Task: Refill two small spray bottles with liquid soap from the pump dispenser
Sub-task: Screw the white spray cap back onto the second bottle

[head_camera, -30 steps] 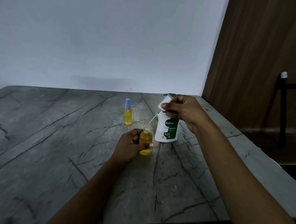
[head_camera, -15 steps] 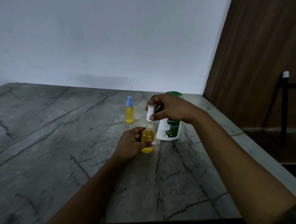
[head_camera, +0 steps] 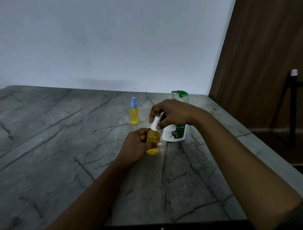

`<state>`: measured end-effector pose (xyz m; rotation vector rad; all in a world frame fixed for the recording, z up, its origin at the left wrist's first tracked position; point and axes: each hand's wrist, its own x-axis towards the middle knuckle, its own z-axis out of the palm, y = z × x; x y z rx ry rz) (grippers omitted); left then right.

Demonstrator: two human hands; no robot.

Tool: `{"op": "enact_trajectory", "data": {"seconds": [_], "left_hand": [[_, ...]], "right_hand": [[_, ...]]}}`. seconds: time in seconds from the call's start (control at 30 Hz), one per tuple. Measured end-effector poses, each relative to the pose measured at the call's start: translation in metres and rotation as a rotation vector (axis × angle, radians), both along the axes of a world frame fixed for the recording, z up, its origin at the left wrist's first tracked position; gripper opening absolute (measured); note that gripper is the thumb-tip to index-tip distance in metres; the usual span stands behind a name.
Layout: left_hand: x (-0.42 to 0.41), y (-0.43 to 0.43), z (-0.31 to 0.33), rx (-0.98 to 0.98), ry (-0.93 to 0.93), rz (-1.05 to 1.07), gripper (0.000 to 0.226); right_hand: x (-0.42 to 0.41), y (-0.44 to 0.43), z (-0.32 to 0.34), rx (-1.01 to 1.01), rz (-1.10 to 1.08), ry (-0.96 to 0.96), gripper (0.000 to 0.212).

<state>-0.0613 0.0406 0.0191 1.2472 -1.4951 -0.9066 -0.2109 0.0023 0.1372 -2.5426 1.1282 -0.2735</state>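
Hands first: your left hand (head_camera: 137, 147) wraps the near spray bottle (head_camera: 153, 142), thumb across its front, and holds it upright on the surface (head_camera: 60, 146). Your right hand (head_camera: 171, 113) pinches the white spray cap (head_camera: 155, 122) between fingertips and thumb. The cap sits at the bottle's neck, slightly tilted. You cannot tell from this angle whether it is threaded on or only resting on the mouth.

Near bottle: yellow liquid up to about the shoulder. Looks filled.

Far spray bottle (head_camera: 134, 114): stands alone, well apart to the left and behind. Blue cap on, yellow liquid high in the body. Reads as finished.

Pump dispenser (head_camera: 175, 134): upright just behind and right of the near bottle, its upper part hidden by your right hand. Green pump head (head_camera: 179, 94) shows above your knuckles. Neither hand touches it.

Progress, as a judgement: pumping appears over for both bottles. What remains is to square the white cap on the neck and tighten it down. After that, little seems left beyond letting go.
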Motion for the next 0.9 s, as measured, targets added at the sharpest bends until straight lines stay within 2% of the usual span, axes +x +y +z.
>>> {"op": "enact_trajectory", "data": {"seconds": [0.3, 0.47, 0.57, 0.67, 0.77, 0.9], "left_hand": [[0.000, 0.001, 0.000, 0.005, -0.002, -0.010, 0.045], [0.001, 0.000, -0.002, 0.003, -0.021, -0.005, 0.051], [0.000, -0.001, -0.002, 0.003, -0.055, 0.009, 0.050], [0.000, -0.002, -0.002, 0.004, -0.097, 0.022, 0.052], [-0.001, 0.001, -0.001, 0.001, -0.083, 0.024, 0.051], [-0.001, 0.004, 0.000, 0.005, -0.043, 0.017, 0.049]], "right_hand": [[0.012, 0.001, 0.011, -0.097, 0.076, 0.218, 0.029], [0.020, 0.001, 0.018, -0.135, 0.115, 0.348, 0.030], [0.023, -0.002, 0.018, -0.139, 0.075, 0.338, 0.025], [0.026, -0.001, 0.013, -0.040, -0.028, 0.247, 0.018], [0.030, 0.001, 0.007, 0.004, -0.154, 0.181, 0.030], [0.033, 0.007, -0.001, -0.219, -0.258, 0.277, 0.060]]}}
